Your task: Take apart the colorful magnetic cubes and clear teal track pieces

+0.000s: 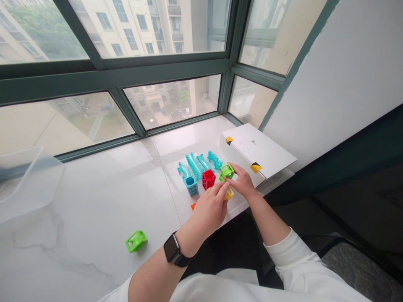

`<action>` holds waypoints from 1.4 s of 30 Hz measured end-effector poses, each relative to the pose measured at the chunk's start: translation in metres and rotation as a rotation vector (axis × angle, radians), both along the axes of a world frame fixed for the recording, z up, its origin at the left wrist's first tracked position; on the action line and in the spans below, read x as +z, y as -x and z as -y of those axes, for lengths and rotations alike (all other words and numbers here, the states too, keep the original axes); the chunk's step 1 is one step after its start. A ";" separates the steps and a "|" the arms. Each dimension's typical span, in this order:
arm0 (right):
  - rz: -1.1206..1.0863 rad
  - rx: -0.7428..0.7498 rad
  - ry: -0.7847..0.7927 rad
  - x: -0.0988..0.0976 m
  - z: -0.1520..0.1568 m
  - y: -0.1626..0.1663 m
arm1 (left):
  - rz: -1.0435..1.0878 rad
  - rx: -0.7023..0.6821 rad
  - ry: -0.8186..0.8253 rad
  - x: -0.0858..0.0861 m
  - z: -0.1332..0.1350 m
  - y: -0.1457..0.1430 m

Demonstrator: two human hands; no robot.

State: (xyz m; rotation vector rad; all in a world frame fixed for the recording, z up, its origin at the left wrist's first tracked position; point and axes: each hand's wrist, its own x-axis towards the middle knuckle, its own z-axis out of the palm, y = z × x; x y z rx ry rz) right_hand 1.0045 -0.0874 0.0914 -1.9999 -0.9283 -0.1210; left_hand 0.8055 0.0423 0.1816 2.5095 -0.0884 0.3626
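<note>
My right hand (242,180) grips a green hollow cube block (226,171) between thumb and fingers, above the right part of the table. Close beside it is my left hand (214,204), its fingers curled together and a dark smartwatch (172,249) on the wrist. A yellow block (229,193) shows partly past the left fingertips; whether they hold it is hidden. Red cube blocks (208,179) and blue cube blocks (191,186) stand just beyond the left hand. An orange block (193,206) peeks out from behind that hand.
Several clear turquoise track pieces (195,166) lie behind the blocks. A white box (260,151) with yellow-and-black tabs sits at the right. Another green block (136,241) rests alone on the marbled white table (94,201). A translucent bin (25,182) stands left, below the windows.
</note>
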 end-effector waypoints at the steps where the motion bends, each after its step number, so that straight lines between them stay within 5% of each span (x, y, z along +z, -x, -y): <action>1: 0.004 0.003 0.004 0.000 0.000 0.000 | 0.003 0.002 0.001 0.000 0.000 0.000; 24: -0.263 0.040 -0.099 -0.033 0.000 -0.012 | 0.017 0.021 -0.024 -0.006 0.003 0.002; 28: -0.292 0.065 -0.092 -0.030 -0.002 -0.015 | 0.121 -0.019 -0.066 0.008 0.001 0.030; 32: -0.321 0.078 -0.099 -0.030 -0.002 -0.015 | 0.280 0.008 -0.038 0.016 -0.022 0.089; 36: -0.324 0.071 -0.092 -0.037 -0.001 -0.018 | 0.319 0.341 -0.076 -0.020 -0.075 0.162; 42: -0.426 0.044 -0.145 -0.054 0.002 -0.018 | 0.110 0.769 -0.123 -0.121 -0.139 0.254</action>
